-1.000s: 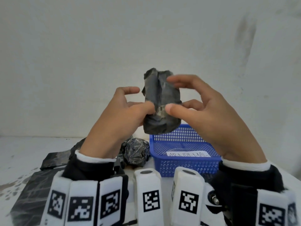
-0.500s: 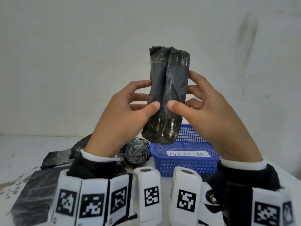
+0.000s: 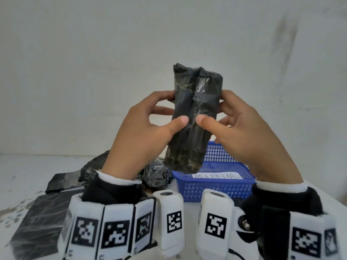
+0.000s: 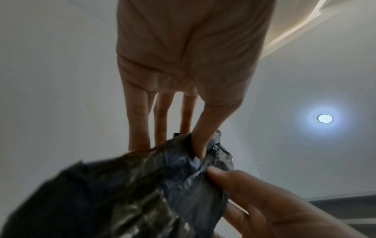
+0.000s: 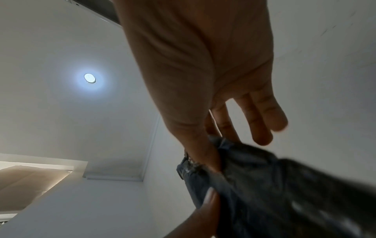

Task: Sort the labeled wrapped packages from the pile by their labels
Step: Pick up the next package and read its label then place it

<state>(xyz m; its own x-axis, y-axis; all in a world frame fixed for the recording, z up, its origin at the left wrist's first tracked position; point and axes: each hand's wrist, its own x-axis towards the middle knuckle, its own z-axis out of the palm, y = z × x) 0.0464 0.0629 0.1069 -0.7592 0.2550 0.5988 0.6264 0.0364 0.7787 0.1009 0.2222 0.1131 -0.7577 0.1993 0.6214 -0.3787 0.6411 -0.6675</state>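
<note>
Above blue basket [image 3: 216, 186]: wrapped package [image 3: 195, 117] upright, long axis vertical, pinched between left hand [image 3: 142, 132] and right hand [image 3: 242, 132] fingers; label unseen.

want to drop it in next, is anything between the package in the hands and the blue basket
Nothing visible does. The package hangs just above the blue basket, whose open top shows only a paper label.

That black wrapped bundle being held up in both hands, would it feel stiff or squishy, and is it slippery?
The black wrapped package probably holds its shape: it stands upright between the left hand and right hand without drooping. Its crinkled, glossy film looks loose, so the surface likely gives and may be a bit slick. Thumbs and fingers alone carry it, suggesting it is fairly light.
</note>
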